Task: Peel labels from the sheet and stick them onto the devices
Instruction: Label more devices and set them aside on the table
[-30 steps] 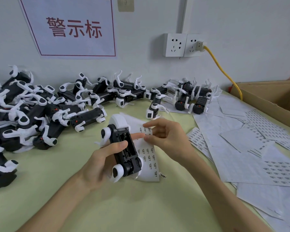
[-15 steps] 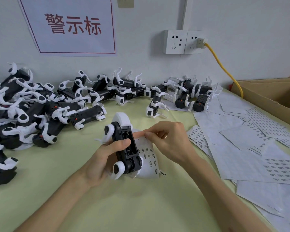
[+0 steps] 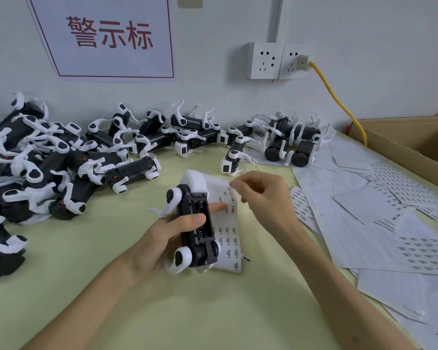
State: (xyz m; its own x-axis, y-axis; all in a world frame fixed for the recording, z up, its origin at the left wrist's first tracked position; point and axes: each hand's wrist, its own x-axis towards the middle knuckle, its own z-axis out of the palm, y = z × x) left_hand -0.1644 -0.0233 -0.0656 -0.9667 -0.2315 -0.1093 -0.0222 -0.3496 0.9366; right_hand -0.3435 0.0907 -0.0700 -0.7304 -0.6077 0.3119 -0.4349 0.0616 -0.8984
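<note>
A black-and-white device (image 3: pixel 196 223) and the label sheet (image 3: pixel 229 236) are gripped together by the left hand (image 3: pixel 159 238). A label (image 3: pixel 231 185) at the sheet's top is pinched by the right hand (image 3: pixel 263 198). "警示标" is printed on the wall sign (image 3: pixel 106 36).

L hand (image 3: pixel 157 238) grips device (image 3: pixel 196 223) + label sheet (image 3: pixel 228 239); R hand (image 3: pixel 263 198) pinches sheet top

A pale yellow-green table (image 3: pixel 213 311) is seen. A dense heap of black-and-white devices (image 3: pixel 48 160) is piled on its left side and strung along the far edge toward the middle. Loose white label sheets (image 3: pixel 364 223), overlapping, are spread over the right side. A cardboard box (image 3: pixel 402 142) is set at the far right corner.
</note>
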